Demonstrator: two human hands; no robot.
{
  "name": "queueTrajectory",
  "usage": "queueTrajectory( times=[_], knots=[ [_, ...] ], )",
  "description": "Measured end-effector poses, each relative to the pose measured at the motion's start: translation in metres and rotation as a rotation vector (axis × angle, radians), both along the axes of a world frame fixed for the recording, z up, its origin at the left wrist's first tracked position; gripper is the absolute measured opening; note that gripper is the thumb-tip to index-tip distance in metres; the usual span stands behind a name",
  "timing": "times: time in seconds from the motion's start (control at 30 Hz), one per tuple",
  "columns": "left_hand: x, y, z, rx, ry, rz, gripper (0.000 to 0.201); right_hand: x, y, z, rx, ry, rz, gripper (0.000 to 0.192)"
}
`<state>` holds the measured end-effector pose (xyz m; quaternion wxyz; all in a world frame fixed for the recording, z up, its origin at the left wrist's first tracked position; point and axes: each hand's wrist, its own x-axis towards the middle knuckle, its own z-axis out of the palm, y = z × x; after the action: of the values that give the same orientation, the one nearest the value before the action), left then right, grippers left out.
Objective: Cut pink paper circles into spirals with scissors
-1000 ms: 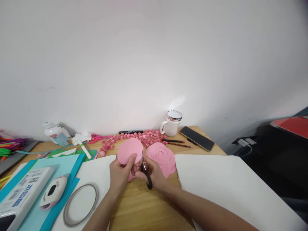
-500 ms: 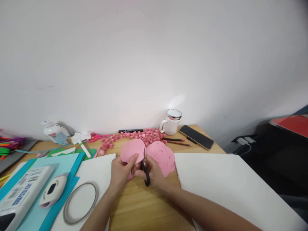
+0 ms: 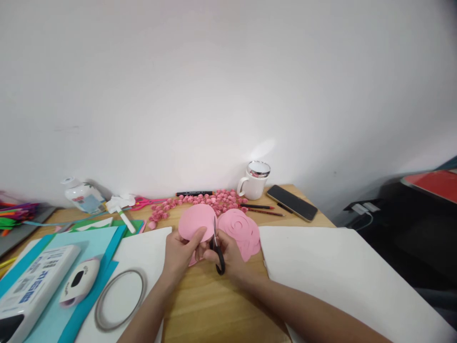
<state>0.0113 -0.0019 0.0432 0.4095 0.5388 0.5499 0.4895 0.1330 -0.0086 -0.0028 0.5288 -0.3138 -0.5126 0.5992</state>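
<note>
My left hand (image 3: 183,250) pinches a round pink paper disc (image 3: 196,221) between thumb and fingers, held above the wooden table (image 3: 210,309). My right hand (image 3: 226,255) is closed on black-handled scissors (image 3: 219,257), whose blades point away from me along the disc's right edge. Whether the blades bite into the paper is hard to make out. Just right of the scissors lies a pile of pink paper pieces (image 3: 239,228) with spiral cuts. Behind the disc many small rolled pink paper flowers (image 3: 221,200) are spread. Part of another pink piece shows beneath my left hand.
A white mug (image 3: 255,183), a phone (image 3: 292,202) and pencils (image 3: 260,213) stand or lie at the back right. White sheets (image 3: 321,257) flank the work. At left are a tape ring (image 3: 119,300), coloured paper (image 3: 96,238), a white bottle (image 3: 84,196) and pink scissors (image 3: 141,203).
My right hand and the scissors have shifted slightly to the right. The left hand stays in place, with the disc held almost as before.
</note>
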Motion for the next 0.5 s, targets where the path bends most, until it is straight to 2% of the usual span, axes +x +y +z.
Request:
queueTrajectory(
  times=[0.13,0.5],
  knots=[
    [-0.0002,-0.0005,0.0015,-0.001,-0.049,-0.06,0.037,0.0003,-0.0002,-0.0016,0.007,-0.002,0.013,0.03],
    [0.0017,0.0015,-0.0014,-0.038,-0.13,-0.072,0.031,0.0002,-0.001,-0.0054,-0.054,0.018,0.026,0.03]
  ],
)
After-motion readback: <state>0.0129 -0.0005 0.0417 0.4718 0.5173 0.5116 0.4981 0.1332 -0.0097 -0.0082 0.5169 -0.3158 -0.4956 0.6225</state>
